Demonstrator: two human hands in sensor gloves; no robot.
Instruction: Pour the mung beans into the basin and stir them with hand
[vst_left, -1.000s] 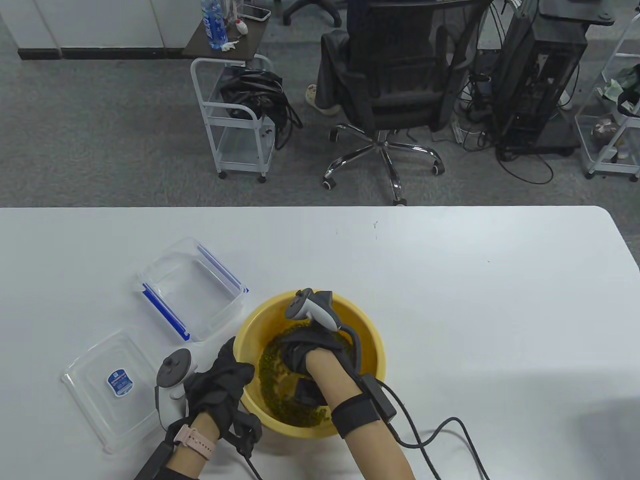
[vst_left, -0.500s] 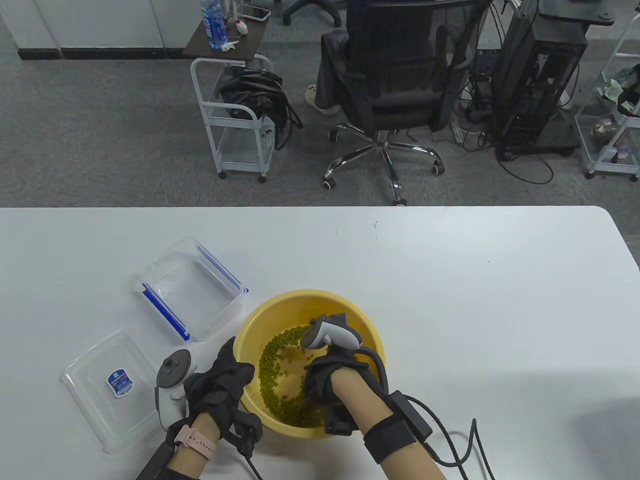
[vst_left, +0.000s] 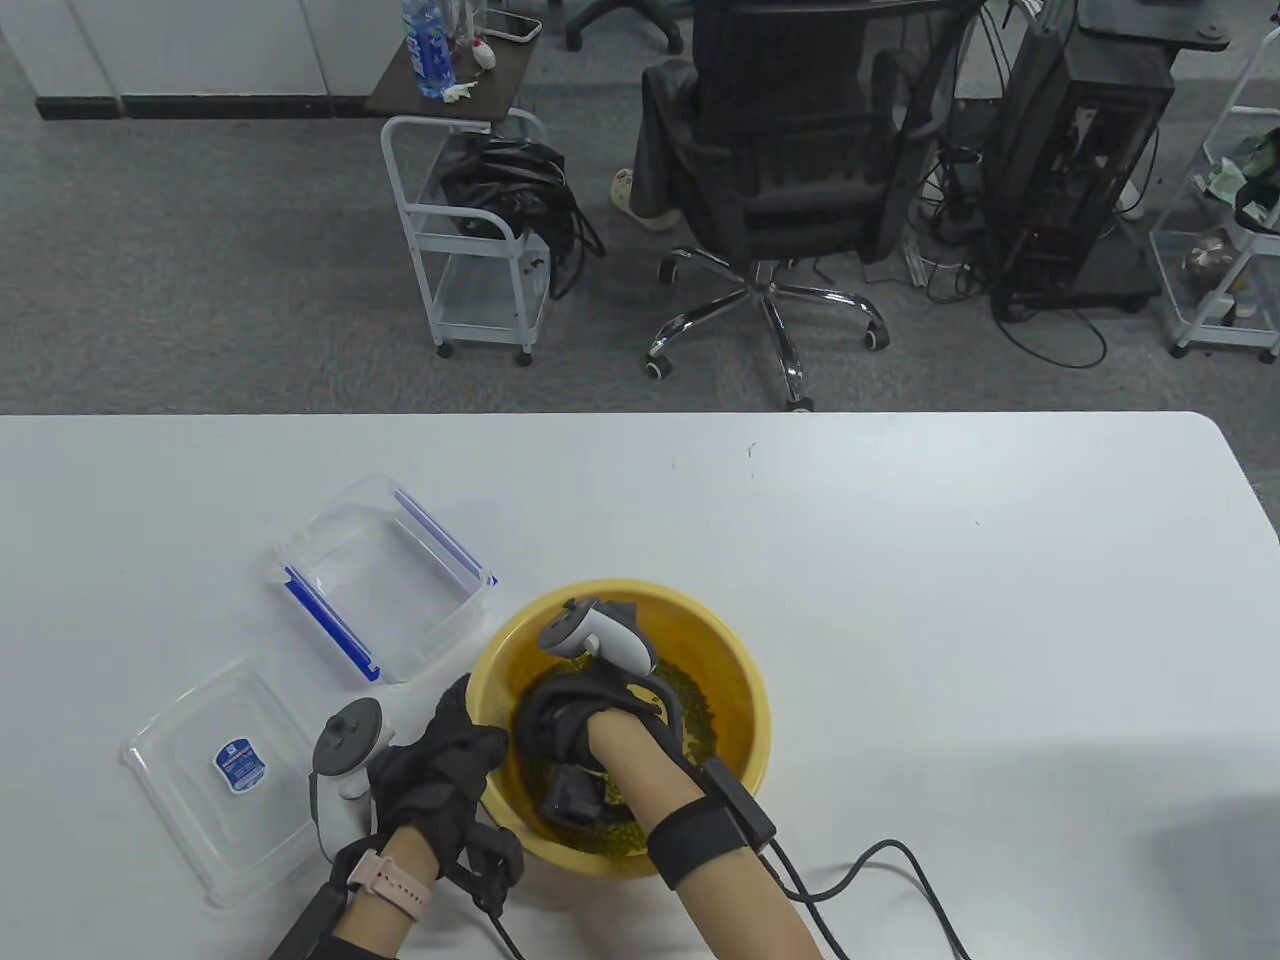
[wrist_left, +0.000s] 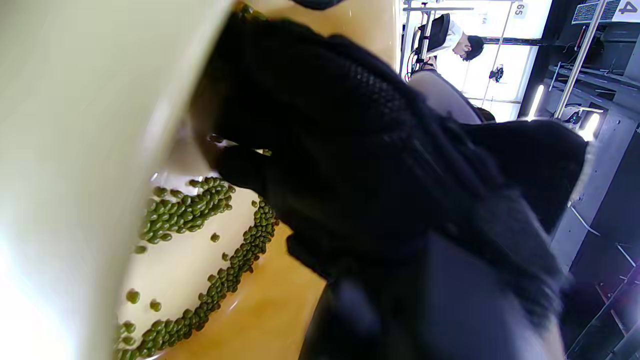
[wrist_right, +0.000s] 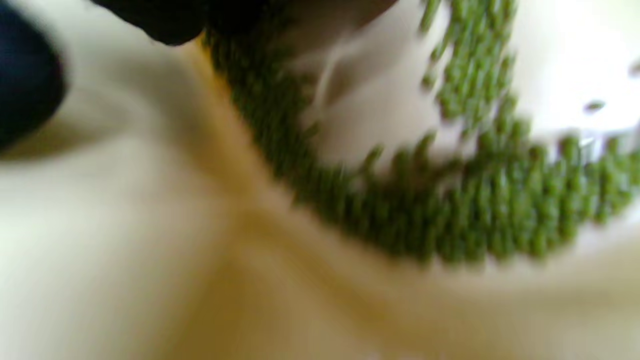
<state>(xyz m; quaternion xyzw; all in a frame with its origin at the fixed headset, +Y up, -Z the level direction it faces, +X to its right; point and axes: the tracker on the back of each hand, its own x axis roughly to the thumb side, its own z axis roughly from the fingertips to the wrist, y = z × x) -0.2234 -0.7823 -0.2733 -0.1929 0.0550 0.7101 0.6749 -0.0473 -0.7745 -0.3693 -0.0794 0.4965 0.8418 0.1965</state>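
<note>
White table (vst_left: 900, 560) under me: the mung beans (vst_left: 700, 700) lie in the yellow basin (vst_left: 745, 690), banked along its floor and far right side. My right hand (vst_left: 565, 715) is down among them on the near left, so they lie away and to the right; whether its fingers are curled I cannot tell. My left hand (vst_left: 440, 770) grips the basin's left rim. Beyond sit an empty box (vst_left: 385, 575) and its lid (vst_left: 220, 775).

Basin (vst_left: 735, 665): round, yellow, upright on the desk, toward 6 o'clock. Mung beans (vst_left: 700, 700): small, green, loose inside it, banked in an arc along the floor's edge, bare floor showing in the middle.
</note>
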